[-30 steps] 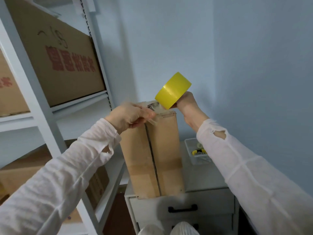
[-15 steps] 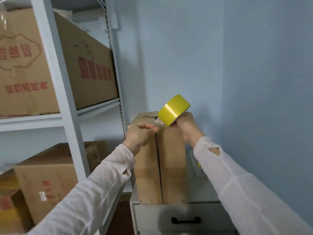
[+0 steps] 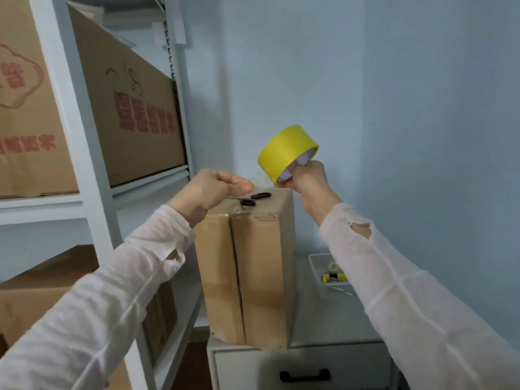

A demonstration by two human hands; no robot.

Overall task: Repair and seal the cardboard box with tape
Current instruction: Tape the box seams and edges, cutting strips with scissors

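A tall brown cardboard box (image 3: 260, 277) stands upright on a white drawer cabinet (image 3: 332, 327), its centre seam facing me. Black-handled scissors (image 3: 254, 199) lie on the box's top. My right hand (image 3: 309, 181) grips a yellow tape roll (image 3: 284, 149) by its core, just above the box's top right corner. My left hand (image 3: 209, 190) hovers over the top left corner, thumb and fingers pinched together on the faint free end of the tape that runs toward the roll.
A white metal shelf rack (image 3: 76, 136) at the left holds large printed cartons (image 3: 135, 108) above and another carton (image 3: 42, 294) below. A clear tray (image 3: 316, 266) with small tools sits on the cabinet right of the box. Blue walls close in behind and to the right.
Both hands have lifted slightly off the box top and spread apart, the roll moving right and up. The scissors on the box's top have come into sight.
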